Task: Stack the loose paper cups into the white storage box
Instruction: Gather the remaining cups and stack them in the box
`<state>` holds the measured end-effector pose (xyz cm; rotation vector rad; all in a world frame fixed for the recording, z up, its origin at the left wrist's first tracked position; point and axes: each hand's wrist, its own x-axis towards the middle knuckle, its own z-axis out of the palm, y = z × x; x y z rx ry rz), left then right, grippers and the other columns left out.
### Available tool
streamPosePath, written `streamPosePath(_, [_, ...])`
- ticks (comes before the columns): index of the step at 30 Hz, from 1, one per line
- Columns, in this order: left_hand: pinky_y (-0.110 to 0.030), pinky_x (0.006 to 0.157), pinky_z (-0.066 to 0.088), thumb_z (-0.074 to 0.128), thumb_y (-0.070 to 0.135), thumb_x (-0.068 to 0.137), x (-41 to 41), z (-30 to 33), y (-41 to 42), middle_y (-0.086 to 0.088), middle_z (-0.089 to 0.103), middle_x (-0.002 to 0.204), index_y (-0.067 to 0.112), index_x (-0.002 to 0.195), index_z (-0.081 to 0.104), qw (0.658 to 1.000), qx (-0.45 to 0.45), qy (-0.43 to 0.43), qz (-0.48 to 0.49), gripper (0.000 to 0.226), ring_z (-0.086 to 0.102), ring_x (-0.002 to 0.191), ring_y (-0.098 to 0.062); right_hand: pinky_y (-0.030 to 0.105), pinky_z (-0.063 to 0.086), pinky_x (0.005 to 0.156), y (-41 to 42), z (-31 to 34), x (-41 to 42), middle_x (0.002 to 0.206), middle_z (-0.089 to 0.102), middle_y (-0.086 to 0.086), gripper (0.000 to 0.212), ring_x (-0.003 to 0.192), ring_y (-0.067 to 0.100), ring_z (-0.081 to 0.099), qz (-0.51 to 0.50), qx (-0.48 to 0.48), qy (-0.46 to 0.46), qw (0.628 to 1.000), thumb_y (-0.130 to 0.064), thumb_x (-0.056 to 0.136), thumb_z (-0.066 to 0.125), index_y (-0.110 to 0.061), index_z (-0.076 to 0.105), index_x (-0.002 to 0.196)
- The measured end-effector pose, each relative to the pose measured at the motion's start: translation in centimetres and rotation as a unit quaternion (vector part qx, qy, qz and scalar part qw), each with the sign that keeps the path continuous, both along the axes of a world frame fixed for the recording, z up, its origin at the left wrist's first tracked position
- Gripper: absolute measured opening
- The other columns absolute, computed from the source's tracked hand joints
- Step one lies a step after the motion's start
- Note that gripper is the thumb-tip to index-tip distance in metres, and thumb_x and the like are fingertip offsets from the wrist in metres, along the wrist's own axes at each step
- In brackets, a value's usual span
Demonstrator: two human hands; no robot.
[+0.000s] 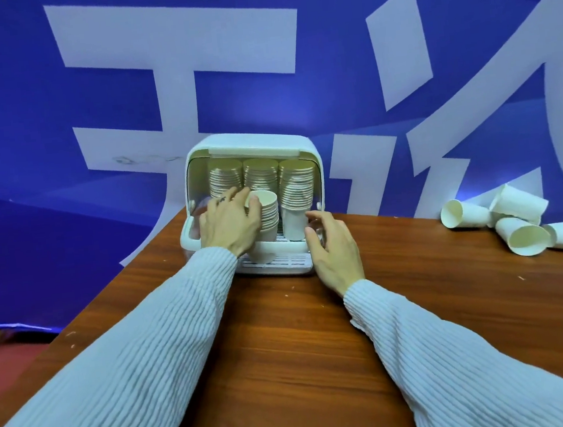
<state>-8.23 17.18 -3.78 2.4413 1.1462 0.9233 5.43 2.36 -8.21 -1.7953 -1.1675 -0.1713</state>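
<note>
Left hand [229,223] grips front cup stack [267,218] inside white storage box [249,144]. Right hand [333,246] loosely curled, holding nothing, at box's 4 o'clock. Loose cups [511,225] at tabletop's [284,333] 2 o'clock.

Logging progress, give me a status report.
Left hand grips front cup stack in white box. Right hand open beside it. Loose cups remain.

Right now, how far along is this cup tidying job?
Well along, not finished. Done: tall cup stacks already fill the back of the white storage box. In hand: the left hand grips a shorter front stack inside the box, while the right hand rests by the box's right edge. Left: several loose cups lie tipped over at the table's far right.
</note>
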Motion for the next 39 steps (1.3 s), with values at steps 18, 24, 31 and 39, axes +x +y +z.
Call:
streamPosePath(18, [-0.043,0.113,0.037,0.051,0.027,0.098,16.5,-2.8,-18.7,0.001,0.061,0.137,0.020,0.137,0.059,0.965,0.084,-0.087,-0.233,0.040,0.044,0.136,-0.020,0.043,0.051,0.102,-14.5,0.4,10.5,0.126,0.068,-0.007,0.034,0.117,0.015,0.061,-0.104,0.018,0.012,0.994,-0.016,0.097,0.055,-0.025,0.062,0.128])
streamPosePath(24, [-0.036,0.109,0.039,0.055,0.032,0.096,21.4,-4.7,-23.3,0.004,0.055,0.138,0.024,0.140,0.055,0.950,0.017,-0.104,-0.293,0.045,0.046,0.130,-0.017,0.039,0.047,0.102,-20.1,-0.4,17.7,0.122,0.068,-0.008,0.027,0.119,0.018,0.058,-0.248,-0.001,0.022,0.969,-0.021,0.096,0.055,-0.027,0.070,0.117])
streamPosePath(31, [-0.038,0.109,0.043,0.057,0.032,0.095,22.2,-7.6,-24.9,0.007,0.048,0.142,0.026,0.142,0.049,0.945,0.023,-0.078,-0.317,0.048,0.045,0.131,-0.014,0.043,0.006,0.128,-21.3,-2.0,25.5,0.164,0.035,0.001,0.040,0.158,0.023,0.009,-0.321,-0.209,0.070,0.921,-0.047,0.097,0.055,-0.039,0.064,0.136])
streamPosePath(39, [-0.045,0.111,0.042,0.062,0.033,0.091,21.9,-7.3,-25.2,0.004,0.044,0.147,0.025,0.146,0.046,0.947,0.051,-0.083,-0.307,0.058,0.041,0.137,-0.016,0.041,0.039,0.111,-21.0,-0.8,24.9,0.118,0.072,0.001,0.028,0.126,0.022,0.052,-0.334,-0.007,0.020,0.942,-0.032,0.095,0.060,-0.019,0.075,0.115])
